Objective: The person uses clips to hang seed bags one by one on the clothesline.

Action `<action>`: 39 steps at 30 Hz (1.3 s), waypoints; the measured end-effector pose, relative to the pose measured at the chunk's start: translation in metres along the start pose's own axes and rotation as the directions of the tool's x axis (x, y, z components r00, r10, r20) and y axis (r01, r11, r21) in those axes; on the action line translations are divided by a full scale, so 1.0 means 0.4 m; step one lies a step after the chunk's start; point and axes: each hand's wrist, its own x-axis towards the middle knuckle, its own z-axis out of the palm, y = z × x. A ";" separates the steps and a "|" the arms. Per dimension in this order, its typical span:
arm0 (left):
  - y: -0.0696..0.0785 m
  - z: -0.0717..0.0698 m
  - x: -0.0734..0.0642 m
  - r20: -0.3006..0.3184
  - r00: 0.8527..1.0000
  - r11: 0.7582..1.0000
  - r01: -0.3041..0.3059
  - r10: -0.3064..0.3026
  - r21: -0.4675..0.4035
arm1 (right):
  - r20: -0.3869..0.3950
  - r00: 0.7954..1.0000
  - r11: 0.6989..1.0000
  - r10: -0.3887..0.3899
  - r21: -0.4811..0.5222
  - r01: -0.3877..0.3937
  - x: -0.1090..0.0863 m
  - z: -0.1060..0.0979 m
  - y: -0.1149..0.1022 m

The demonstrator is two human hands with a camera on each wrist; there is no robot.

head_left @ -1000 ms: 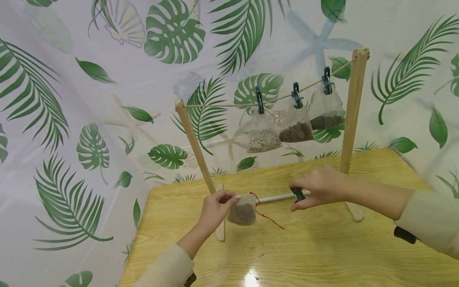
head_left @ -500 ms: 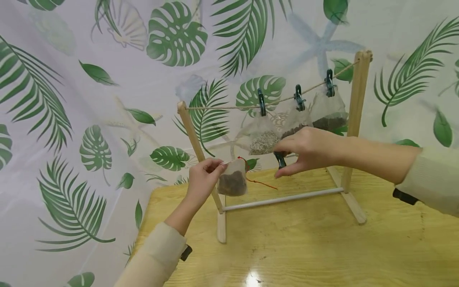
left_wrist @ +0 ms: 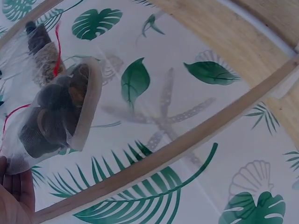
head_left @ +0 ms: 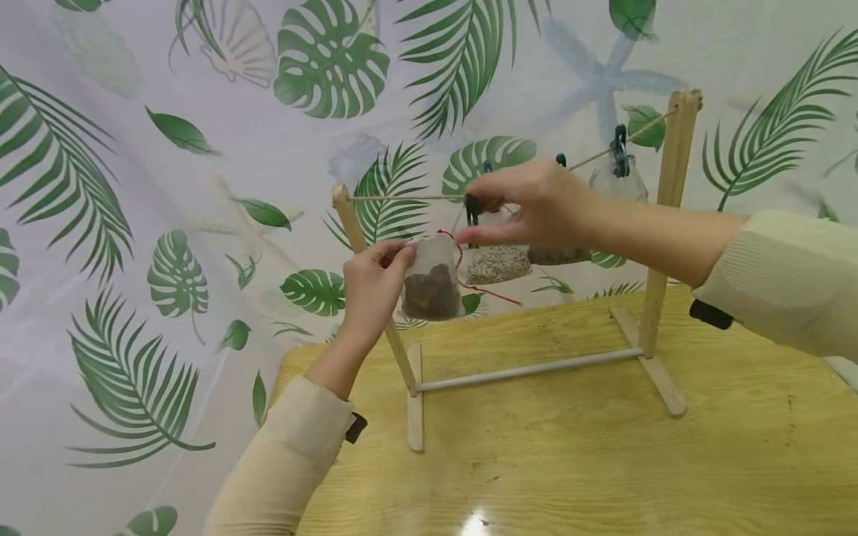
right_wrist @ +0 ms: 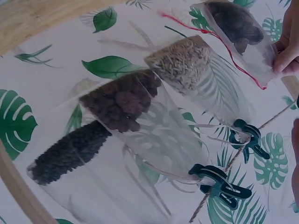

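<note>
My left hand (head_left: 375, 286) pinches the top corner of a small mesh drawstring bag (head_left: 430, 286) with dark lumpy pieces inside. A red cord (head_left: 492, 292) trails from its right side. My right hand (head_left: 536, 201) holds a dark green spring clamp (head_left: 472, 211) between thumb and fingers, just below the rope (head_left: 409, 198) and close to the bag's top. In the right wrist view, clamps (right_wrist: 217, 184) on the rope hold sheer bags, one with pale bits (right_wrist: 182, 63), one with brown lumps (right_wrist: 124, 100) and one with black grains (right_wrist: 70, 151). In the head view, my right hand partly covers these bags.
The rope runs between a left wooden post (head_left: 398, 350) and a taller-looking right post (head_left: 670, 201). A white rod (head_left: 529, 371) joins their feet low over the yellow wooden table (head_left: 550, 454). A leaf-patterned cloth (head_left: 268, 149) hangs behind.
Both hands have risen from low over the table toward the rope, the left with the mesh bag, the right with the clamp. The right hand has also moved left, nearer the bag.
</note>
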 end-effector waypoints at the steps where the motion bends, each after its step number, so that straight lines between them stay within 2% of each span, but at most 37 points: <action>1: 0.004 0.001 0.007 -0.015 1.000 1.000 0.004 -0.004 -0.004 | -0.010 1.000 1.000 0.018 -0.009 -0.018 0.009 0.001 0.007; 5: 0.016 0.009 0.036 -0.070 0.997 0.999 0.029 -0.031 -0.026 | -0.064 0.994 0.996 0.088 -0.027 -0.090 0.031 0.007 0.043; 9: 0.029 0.024 0.057 -0.107 0.993 0.997 0.053 -0.058 -0.048 | -0.109 0.980 0.984 0.166 -0.043 -0.171 0.049 0.018 0.073; 14: 0.042 0.045 0.073 -0.136 0.989 0.998 0.048 -0.054 -0.046 | -0.100 0.963 0.964 0.251 -0.065 -0.258 0.067 0.033 0.085; 19: 0.050 0.053 0.083 -0.124 0.992 1.000 -0.010 0.014 0.027 | -0.094 0.947 0.949 0.306 -0.052 -0.311 0.079 0.056 0.091; 23: 0.048 0.048 0.084 -0.130 0.989 0.995 -0.061 0.071 0.081 | -0.087 0.940 0.942 0.330 -0.034 -0.334 0.080 0.082 0.098; 28: 0.038 0.042 0.081 -0.182 0.980 0.996 -0.081 0.084 0.027 | -0.072 0.934 0.935 0.349 -0.040 -0.353 0.080 0.110 0.106; 30: 0.033 0.041 0.080 -0.203 0.976 0.996 -0.087 0.084 -0.006 | -0.052 0.923 0.921 0.382 -0.052 -0.385 0.081 0.117 0.108; 33: 0.025 0.042 0.077 -0.219 0.973 0.995 -0.086 0.074 -0.043 | 0.007 0.893 0.890 0.450 -0.080 -0.448 0.083 0.120 0.110; 35: 0.021 0.043 0.076 -0.223 0.972 0.995 -0.082 0.068 -0.051 | 0.085 0.856 0.859 0.510 -0.108 -0.501 0.088 0.116 0.111; 37: 0.019 0.045 0.074 -0.224 0.973 0.996 -0.075 0.060 -0.057 | 0.188 0.803 0.824 0.566 -0.139 -0.549 0.092 0.108 0.115; 39: 0.017 0.046 0.072 -0.224 0.973 0.995 -0.070 0.054 -0.065 | 0.297 0.737 0.793 0.608 -0.169 -0.585 0.098 0.096 0.117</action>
